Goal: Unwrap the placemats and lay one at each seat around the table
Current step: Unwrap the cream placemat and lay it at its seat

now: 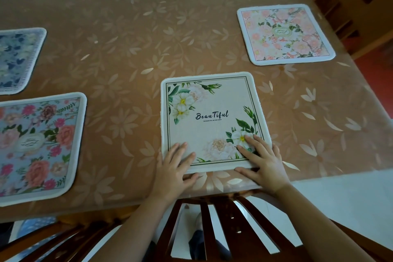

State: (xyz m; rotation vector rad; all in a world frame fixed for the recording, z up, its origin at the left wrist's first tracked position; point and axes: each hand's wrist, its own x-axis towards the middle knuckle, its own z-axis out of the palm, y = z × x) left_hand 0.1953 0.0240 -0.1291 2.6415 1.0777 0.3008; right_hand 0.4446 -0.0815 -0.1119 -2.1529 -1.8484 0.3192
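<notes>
On the table (pixel 191 34), the blue mat (pixel 17 59) and the pink mat (pixel 36 147) are both cut off at the left edge. The left hand (pixel 172 168) and right hand (pixel 261 159) lie flat, fingers spread, on the cream mat's (pixel 212 117) near corners, gripping nothing. Its small print is unreadable. The far mat (pixel 285 34) lies at right, its centre label too small to read.

Left of the cream mat (pixel 209 121), the blue mat (pixel 18 60) and pink mat (pixel 40 147) were cut off by the frame edge. Small print under "Beautiful" was illegible. Hands covered its near corners.
</notes>
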